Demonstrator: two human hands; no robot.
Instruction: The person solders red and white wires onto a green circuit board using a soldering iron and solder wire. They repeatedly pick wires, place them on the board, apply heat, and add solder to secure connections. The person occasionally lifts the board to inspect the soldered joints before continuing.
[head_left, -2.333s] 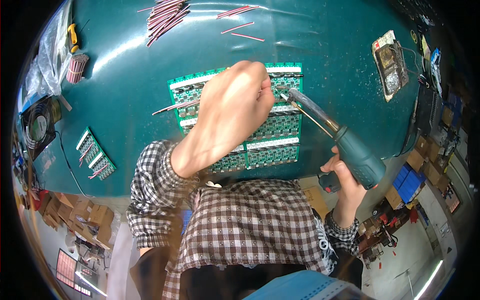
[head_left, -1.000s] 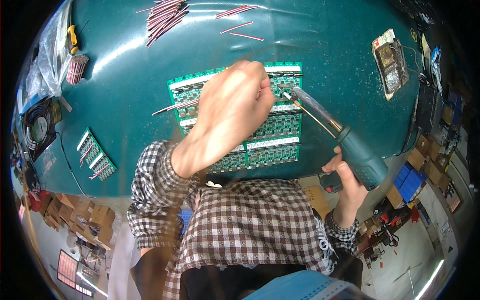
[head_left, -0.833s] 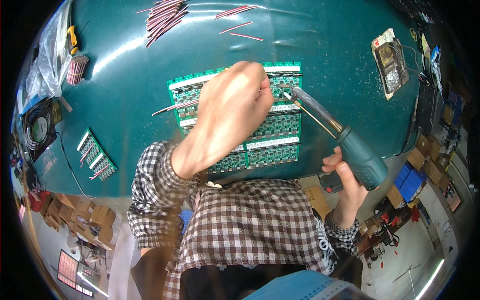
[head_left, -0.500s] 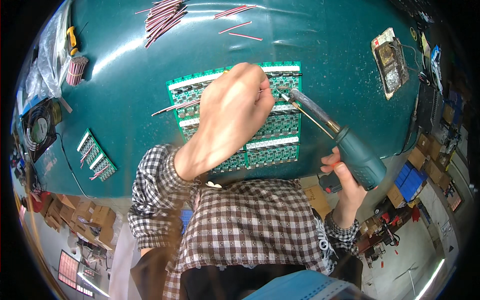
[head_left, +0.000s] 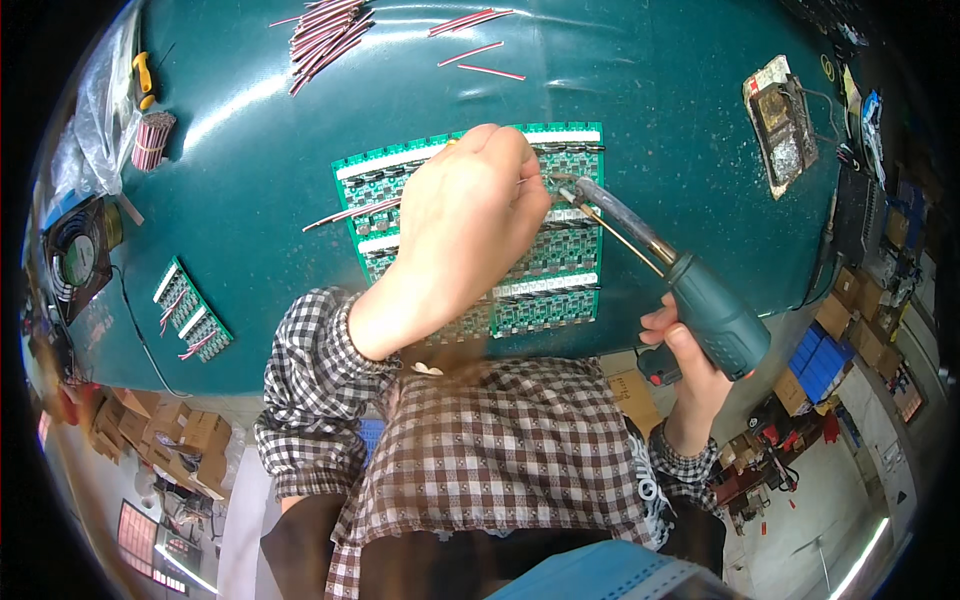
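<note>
A panel of green circuit boards (head_left: 545, 310), with rows of white connectors, lies before me on the table. My left hand (head_left: 465, 210) is over its upper part, fingers pinched on thin red-and-white wires (head_left: 350, 213); their ends stick out on the left of the palm. One wire end shows at the fingertips. My right hand (head_left: 690, 350) is closed round the handle of a dark green soldering gun (head_left: 715, 315). Its metal barrel slants up to the left, and the tip is close to the left fingertips, at the board. Whether tip and wire touch is too small to tell.
A pile of cut wires (head_left: 325, 40) and a few loose ones (head_left: 490, 72) lie at the far side. On the left are a wire bundle (head_left: 152, 140), a screwdriver (head_left: 145, 80), a fan (head_left: 80, 255) and a small board (head_left: 193, 310). A soldering stand (head_left: 780, 125) sits at right.
The soldering gun has shifted very slightly up and to the left. My left hand has turned a little, still pinching the wires over the board.
</note>
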